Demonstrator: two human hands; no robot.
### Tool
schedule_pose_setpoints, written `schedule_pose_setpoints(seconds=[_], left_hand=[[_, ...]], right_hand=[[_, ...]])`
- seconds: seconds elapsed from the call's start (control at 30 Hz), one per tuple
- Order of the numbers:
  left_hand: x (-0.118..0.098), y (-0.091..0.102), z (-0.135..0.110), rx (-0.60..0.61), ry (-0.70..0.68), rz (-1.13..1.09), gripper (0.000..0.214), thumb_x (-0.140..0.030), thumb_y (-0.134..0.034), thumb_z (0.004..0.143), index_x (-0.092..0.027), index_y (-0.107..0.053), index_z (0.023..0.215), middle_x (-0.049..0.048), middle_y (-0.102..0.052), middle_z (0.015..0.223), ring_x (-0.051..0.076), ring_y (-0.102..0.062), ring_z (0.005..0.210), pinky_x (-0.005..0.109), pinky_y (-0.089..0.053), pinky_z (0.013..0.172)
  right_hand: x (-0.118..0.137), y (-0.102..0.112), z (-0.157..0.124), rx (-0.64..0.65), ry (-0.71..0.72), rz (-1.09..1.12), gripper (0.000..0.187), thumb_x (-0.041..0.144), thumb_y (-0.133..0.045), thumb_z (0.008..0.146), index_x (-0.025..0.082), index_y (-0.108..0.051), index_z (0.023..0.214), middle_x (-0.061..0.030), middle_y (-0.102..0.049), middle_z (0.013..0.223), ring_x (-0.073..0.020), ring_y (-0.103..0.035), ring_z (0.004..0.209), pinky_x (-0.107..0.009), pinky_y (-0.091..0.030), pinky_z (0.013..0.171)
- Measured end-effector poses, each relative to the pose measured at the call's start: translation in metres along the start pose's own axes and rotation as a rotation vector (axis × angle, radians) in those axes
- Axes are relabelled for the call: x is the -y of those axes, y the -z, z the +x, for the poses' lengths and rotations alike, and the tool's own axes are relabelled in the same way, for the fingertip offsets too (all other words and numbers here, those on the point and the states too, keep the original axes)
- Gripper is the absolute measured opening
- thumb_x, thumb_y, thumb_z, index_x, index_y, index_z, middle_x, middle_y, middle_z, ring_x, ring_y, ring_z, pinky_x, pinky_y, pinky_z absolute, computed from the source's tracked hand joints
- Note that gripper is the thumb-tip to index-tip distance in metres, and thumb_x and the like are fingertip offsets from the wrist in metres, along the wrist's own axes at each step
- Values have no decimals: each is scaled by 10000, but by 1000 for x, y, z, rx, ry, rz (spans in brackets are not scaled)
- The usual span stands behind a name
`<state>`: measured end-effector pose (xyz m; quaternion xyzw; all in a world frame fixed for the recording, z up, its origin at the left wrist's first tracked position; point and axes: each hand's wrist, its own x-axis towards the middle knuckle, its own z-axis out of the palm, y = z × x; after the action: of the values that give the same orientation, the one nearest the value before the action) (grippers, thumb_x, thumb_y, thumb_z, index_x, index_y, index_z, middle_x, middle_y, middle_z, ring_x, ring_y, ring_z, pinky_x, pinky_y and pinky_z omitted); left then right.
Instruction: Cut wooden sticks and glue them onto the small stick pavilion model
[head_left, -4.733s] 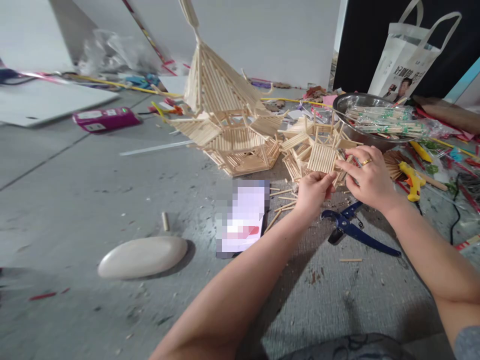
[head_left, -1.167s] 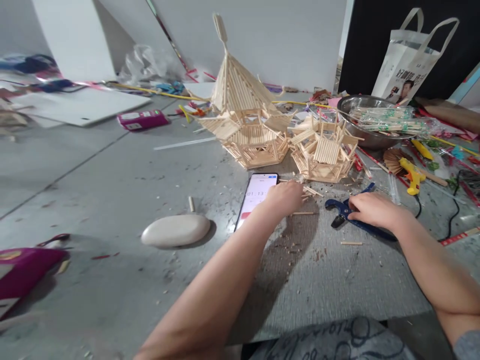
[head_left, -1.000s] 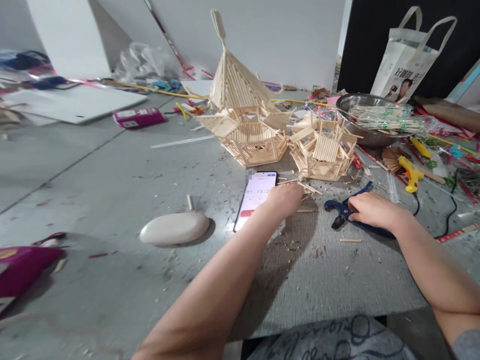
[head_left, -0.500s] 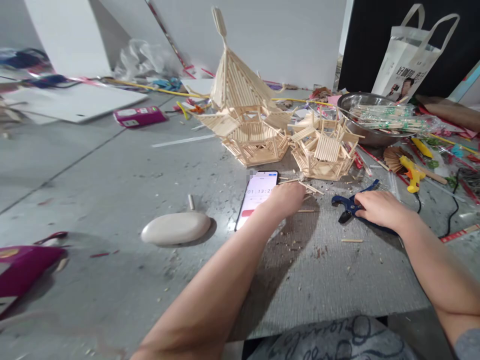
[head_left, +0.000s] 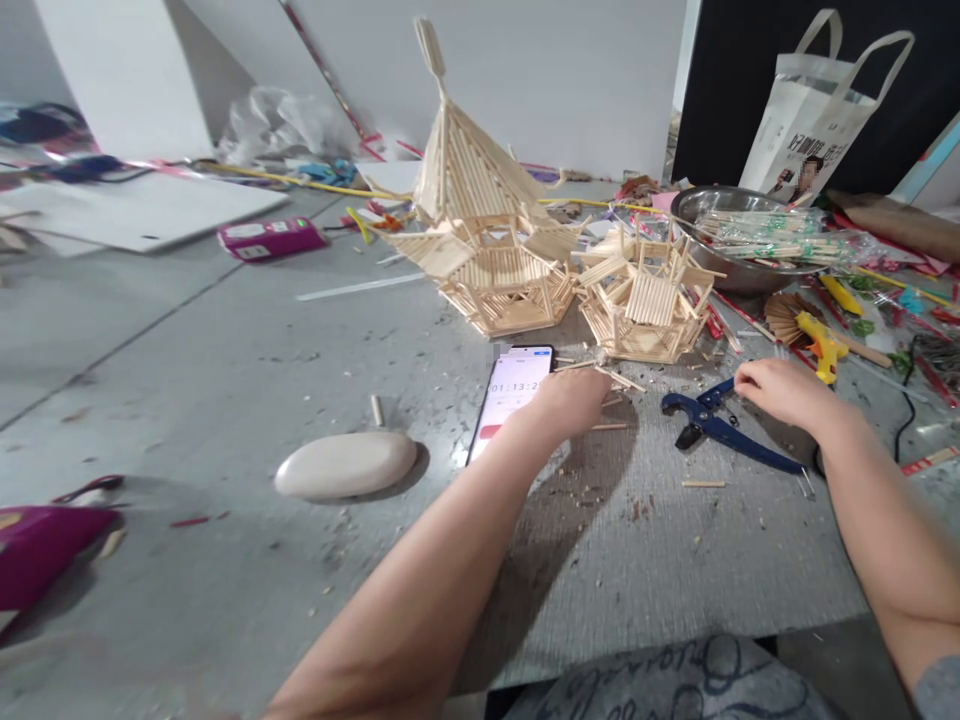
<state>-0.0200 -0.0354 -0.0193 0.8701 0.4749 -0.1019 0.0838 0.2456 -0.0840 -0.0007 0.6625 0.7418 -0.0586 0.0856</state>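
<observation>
My left hand rests knuckles-up on the grey floor, with its fingers curled down among loose wooden sticks. It lies just right of a lit phone. My right hand hovers low over the floor with fingers loosely bent and nothing in them. Its fingertips are by the upper handle of the blue cutter, which lies free on the floor. Behind both hands stand a small stick model and a tall stick pagoda.
A pale oval stone lies to the left. At the back right are a metal bowl of packed sticks, a yellow glue gun with its cord, and a white bag. Magenta packs and white boards lie at the left.
Both hands let go of the small stick model and came down to the floor. My right hand gripped the blue cutter, then released it and slid right. My left hand stayed on the sticks.
</observation>
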Motion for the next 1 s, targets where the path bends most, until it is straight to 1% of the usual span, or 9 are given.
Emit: schedule_pose_setpoints(seconds=[0.13, 0.27, 0.33, 0.47, 0.57, 0.67, 0.83, 0.93, 1.0], left_hand=[[1, -1, 2, 5, 17, -3, 224, -156, -401, 758, -172, -605, 851, 106, -663, 918, 231, -620, 866, 343, -473, 710], [-1, -2, 1, -1, 7, -6, 229, -139, -400, 744, -169, -599, 852, 111, -664, 919, 232, -621, 862, 339, -473, 704], [-4, -2, 0, -7, -9, -12, 229, -129, -407, 728, -170, -595, 852, 106, -664, 930, 230, -621, 862, 333, -471, 700], [-8, 3, -4, 21, -25, -20, 215, -163, -413, 731, -173, -591, 853, 95, -661, 945, 226, -617, 857, 326, -468, 688], [-5, 11, -8, 103, -53, -3, 215, -224, -472, 699, -182, -589, 875, 79, -658, 958, 221, -607, 871, 309, -461, 699], [5, 17, -10, 136, 18, 4, 232, -259, -501, 675, -209, -594, 882, 58, -667, 918, 219, -608, 860, 307, -456, 698], [19, 20, -10, 47, 132, 11, 240, -251, -478, 701, -217, -600, 905, 66, -669, 915, 224, -607, 872, 309, -443, 694], [17, 22, -11, 0, 158, -1, 219, -239, -465, 722, -217, -606, 888, 62, -668, 900, 215, -607, 853, 299, -436, 680], [11, 22, -10, -73, 143, -15, 219, -239, -438, 757, -215, -609, 891, 63, -658, 930, 212, -601, 848, 300, -433, 672]], right_hand=[[-15, -8, 8, -103, -29, -29, 234, 312, -415, 811, 236, -626, 876, -41, -659, 912, -216, -595, 835, -299, -403, 622], [-22, -14, 14, -295, 10, -57, 311, 252, -397, 826, 158, -587, 1053, -112, -576, 1119, -233, -546, 993, -337, -410, 814], [-26, -18, 18, -344, 14, -78, 337, 232, -394, 827, 134, -566, 1099, -125, -555, 1160, -237, -530, 1025, -349, -394, 859], [-31, -26, 26, -301, 26, -87, 326, 252, -380, 842, 148, -599, 1061, -102, -618, 1076, -231, -553, 987, -373, -390, 869], [-28, -28, 28, -301, 67, -52, 346, 305, -374, 855, 147, -607, 1055, -95, -617, 1103, -225, -543, 1013, -375, -377, 894], [-21, -25, 26, -335, 99, -14, 346, 319, -380, 854, 142, -615, 1036, -90, -627, 1086, -222, -544, 1010, -364, -373, 902], [-9, -17, 19, -426, 143, 70, 287, 283, -403, 840, 169, -630, 974, -70, -650, 999, -206, -561, 959, -344, -385, 869], [2, -15, 15, -503, 165, 109, 283, 275, -386, 849, 173, -646, 900, -74, -668, 941, -197, -570, 922, -332, -379, 854], [11, -15, 12, -558, 173, 135, 300, 277, -367, 862, 184, -652, 847, -68, -681, 889, -186, -582, 868, -330, -368, 847]])
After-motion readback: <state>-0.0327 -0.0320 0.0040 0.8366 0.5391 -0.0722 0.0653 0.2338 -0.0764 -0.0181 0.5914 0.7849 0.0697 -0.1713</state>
